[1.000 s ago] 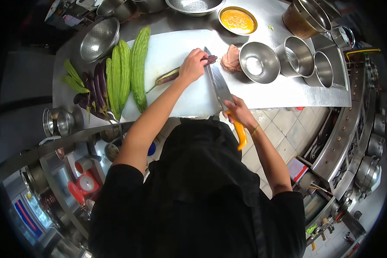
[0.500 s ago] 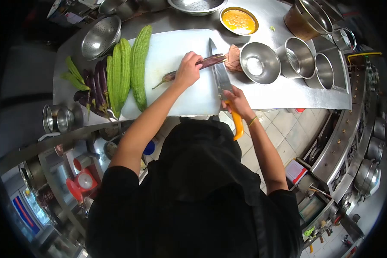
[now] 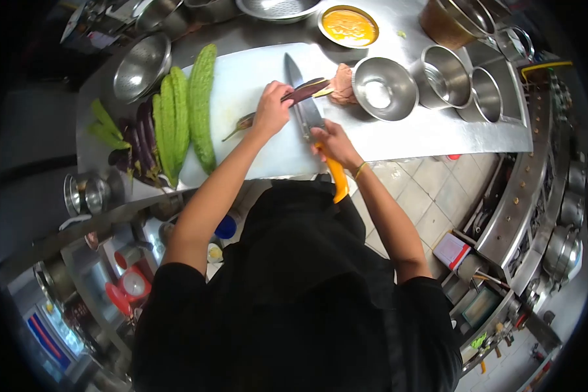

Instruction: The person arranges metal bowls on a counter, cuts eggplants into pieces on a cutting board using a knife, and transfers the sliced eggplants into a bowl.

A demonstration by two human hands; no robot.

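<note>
On the white cutting board (image 3: 242, 72), my left hand (image 3: 272, 110) is closed around the middle of a long dark purple eggplant (image 3: 300, 95). Its stem points toward the lower left. At the right end the eggplant looks split lengthwise, with pale flesh showing. My right hand (image 3: 334, 145) grips a large kitchen knife (image 3: 337, 179) by its orange handle, fingers near the base of the blade. The blade points away from me and crosses the eggplant just right of my left hand. Part of the blade is hidden by the eggplant.
Ridged green gourds (image 3: 202, 104) and more eggplants (image 3: 144, 140) lie on the left. Right of the board are a crumpled pinkish-brown item (image 3: 342, 85) and a steel bowl (image 3: 385, 91). A bowl of orange liquid (image 3: 348, 27) and a colander (image 3: 144, 68) stand farther back.
The knife blade has shifted left along the eggplant, closer to my left hand. The eggplant's right end now shows a pale opened split. The whole view has shifted slightly.
</note>
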